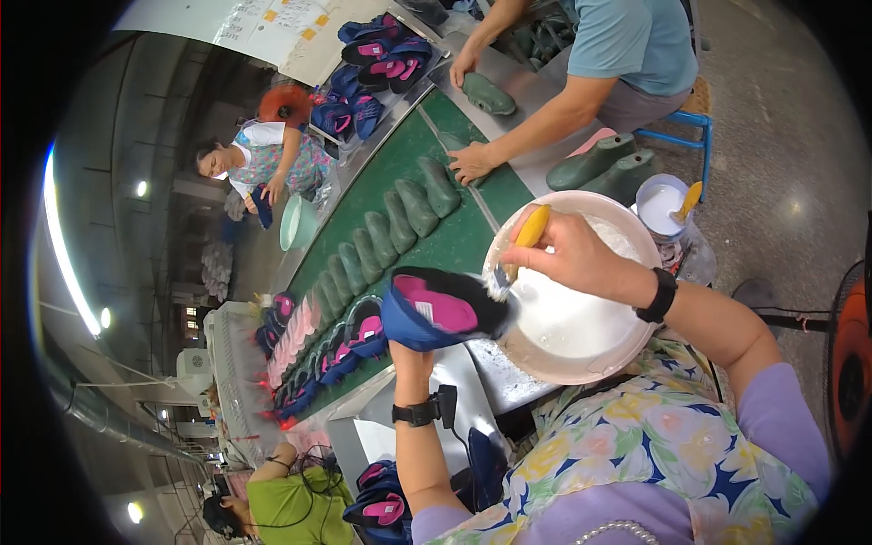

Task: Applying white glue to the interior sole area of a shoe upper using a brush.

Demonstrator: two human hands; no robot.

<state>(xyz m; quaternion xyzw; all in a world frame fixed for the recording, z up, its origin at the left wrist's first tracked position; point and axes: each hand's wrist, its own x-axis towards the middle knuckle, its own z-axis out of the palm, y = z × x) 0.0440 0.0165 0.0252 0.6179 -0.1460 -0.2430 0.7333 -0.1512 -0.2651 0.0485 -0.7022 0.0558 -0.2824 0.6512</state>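
My left hand [413, 358] is closed round the underside of a navy-blue shoe upper [409, 318] with a bright pink lining and a black toe end; most of its fingers are hidden behind the shoe. In my right hand [572, 259] is a brush [532, 227] with a yellow handle, pinched between thumb and fingers. Its whitish bristles touch or nearly touch the shoe's black end. Directly below the right hand stands a wide pale pink basin [522, 356] of white liquid.
A green belt [377, 259] carries a row of dark green shoe lasts [400, 222] and more shoes. Across it, a person in a light blue shirt [627, 45] handles lasts. A small white tub [661, 207] with a brush stands beside the basin. An orange fan [849, 372] is at right.
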